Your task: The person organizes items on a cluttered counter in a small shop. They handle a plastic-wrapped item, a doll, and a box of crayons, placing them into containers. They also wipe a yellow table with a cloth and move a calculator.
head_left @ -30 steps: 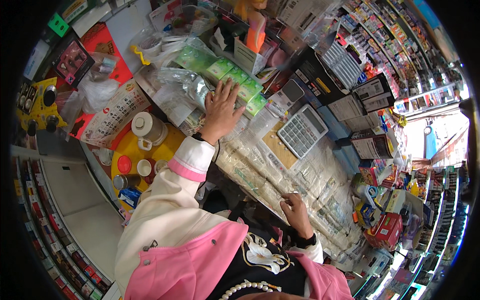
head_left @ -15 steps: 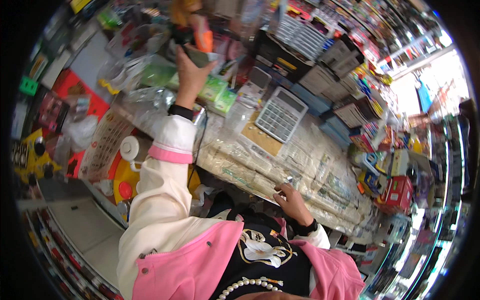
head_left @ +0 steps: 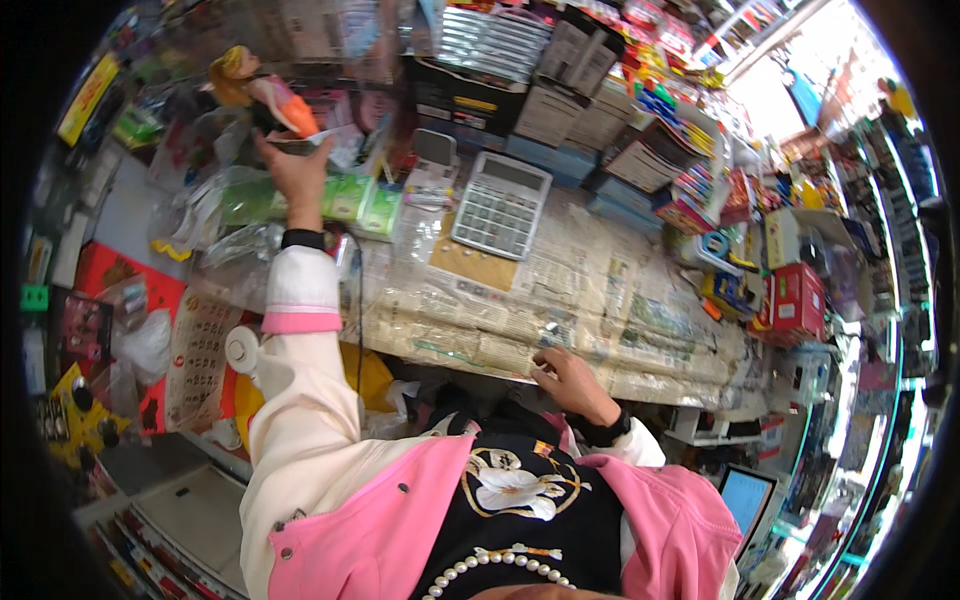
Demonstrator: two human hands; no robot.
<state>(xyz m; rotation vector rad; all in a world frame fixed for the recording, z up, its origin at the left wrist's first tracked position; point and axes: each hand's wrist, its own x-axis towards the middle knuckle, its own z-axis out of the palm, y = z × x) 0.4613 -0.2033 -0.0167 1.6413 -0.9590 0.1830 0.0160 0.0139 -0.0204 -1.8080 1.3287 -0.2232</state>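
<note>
My left hand reaches to the back left of the counter. Its thumb and fingers are spread wide around a dark-edged thing, mostly hidden, just below a doll in an orange dress. Green-and-white packets and clear plastic wrapping lie close by its wrist. My right hand rests at the counter's near edge, its fingers loosely bent and apart, with nothing in them. A large white calculator lies between the hands on a newspaper-covered counter, partly over a brown piece of card.
Dark boxes and stacked cartons line the back of the counter. At its right end stands a red box among small goods. A white lidded mug is by my left sleeve, near a printed calendar sheet. Lit shelves run along the right.
The whole view has turned, so the counter and its goods sit further left and more level. My left hand stays by the doll; my right hand stays at the counter edge.
</note>
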